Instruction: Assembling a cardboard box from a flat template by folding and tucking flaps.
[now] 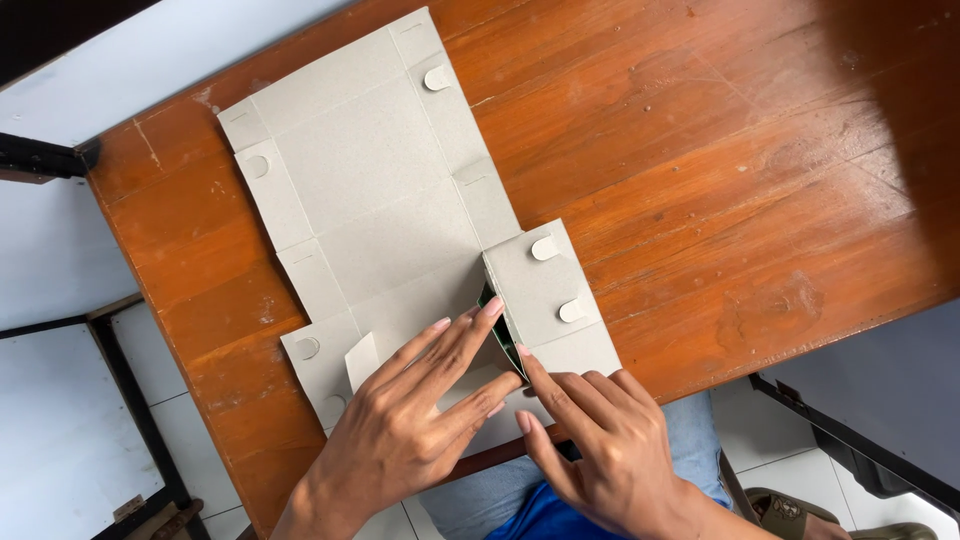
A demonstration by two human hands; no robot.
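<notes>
A flat grey cardboard box blank [370,190] with several tabs and creases lies on the brown wooden table [720,180]. Its near right flap [535,290] is lifted along a fold, showing a dark green outer side at the edge. My left hand [400,420] lies with fingers spread on the near panel, fingertips at the fold. My right hand [600,440] presses the blank's near edge with its index finger at the base of the raised flap. Neither hand grips anything.
The table's near edge runs just under my hands, and its left edge is close to the blank. White tiled floor [60,440] and dark metal frame pieces [140,420] show at left. My legs in blue fabric and a sandal [790,510] are below.
</notes>
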